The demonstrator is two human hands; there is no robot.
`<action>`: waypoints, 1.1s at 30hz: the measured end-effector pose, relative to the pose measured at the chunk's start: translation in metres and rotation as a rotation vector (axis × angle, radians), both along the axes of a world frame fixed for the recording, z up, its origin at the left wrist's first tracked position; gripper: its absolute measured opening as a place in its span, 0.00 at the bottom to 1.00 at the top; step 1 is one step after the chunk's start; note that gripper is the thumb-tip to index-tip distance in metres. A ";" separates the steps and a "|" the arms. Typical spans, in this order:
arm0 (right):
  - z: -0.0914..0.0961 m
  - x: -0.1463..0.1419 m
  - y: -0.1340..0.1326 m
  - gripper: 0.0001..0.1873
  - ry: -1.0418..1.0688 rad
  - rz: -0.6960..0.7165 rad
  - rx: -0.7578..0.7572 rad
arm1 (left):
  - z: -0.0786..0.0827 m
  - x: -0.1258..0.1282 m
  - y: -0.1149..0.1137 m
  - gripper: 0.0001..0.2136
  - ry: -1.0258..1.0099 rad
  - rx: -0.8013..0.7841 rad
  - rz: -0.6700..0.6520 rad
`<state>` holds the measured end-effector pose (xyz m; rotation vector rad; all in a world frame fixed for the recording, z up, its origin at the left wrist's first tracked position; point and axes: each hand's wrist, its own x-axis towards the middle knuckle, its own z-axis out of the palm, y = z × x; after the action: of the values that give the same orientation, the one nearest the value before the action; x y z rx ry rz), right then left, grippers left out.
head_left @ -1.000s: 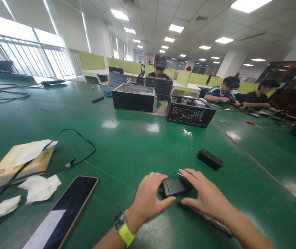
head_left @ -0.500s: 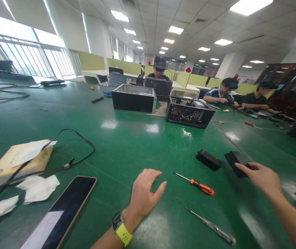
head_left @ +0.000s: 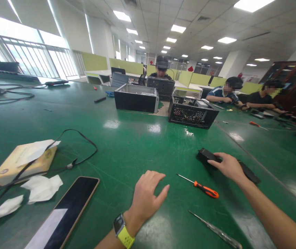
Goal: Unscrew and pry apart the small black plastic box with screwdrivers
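Observation:
My left hand [head_left: 148, 195], with a watch on a yellow-green band at its wrist, is open over the green table, thumb and fingers apart and nothing between them. My right hand [head_left: 228, 166] has its thumb and fingers around the right end of a black box-shaped part [head_left: 204, 155], which sits on the table. Partly hidden behind my right wrist lies a flatter black piece [head_left: 251, 173]. Between my hands are a screwdriver [head_left: 206, 189] with an orange and black handle and, nearer me, a screwdriver with a clear handle [head_left: 222, 235].
Two open computer cases [head_left: 136, 102] [head_left: 193, 112] stand farther back. A phone [head_left: 72, 200], crumpled tissues [head_left: 43, 188], a yellow box [head_left: 28, 159] and a black cable [head_left: 88, 138] lie at left. Several people sit at the far side, one behind another case [head_left: 160, 86].
My right hand has let go of the flat black piece, which now lies on the table, and moved left onto the black box-shaped part. My left hand has hardly moved.

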<state>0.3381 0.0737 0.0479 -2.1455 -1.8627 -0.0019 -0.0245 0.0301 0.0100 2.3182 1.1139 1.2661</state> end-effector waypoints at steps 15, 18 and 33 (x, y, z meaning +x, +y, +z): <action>-0.012 -0.051 -0.075 0.18 0.232 0.354 -0.275 | 0.003 0.005 -0.005 0.17 0.137 -0.203 -0.171; -0.012 -0.020 -0.082 0.17 0.298 0.315 -0.301 | 0.005 0.007 -0.006 0.16 0.089 -0.252 -0.148; 0.058 -0.026 -0.093 0.17 0.332 0.345 -0.210 | 0.004 0.005 -0.004 0.15 0.016 -0.235 -0.213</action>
<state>0.3119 -0.0198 0.1063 -1.7758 -2.0676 0.6089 -0.0191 0.0256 0.0136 2.2047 0.9349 0.9855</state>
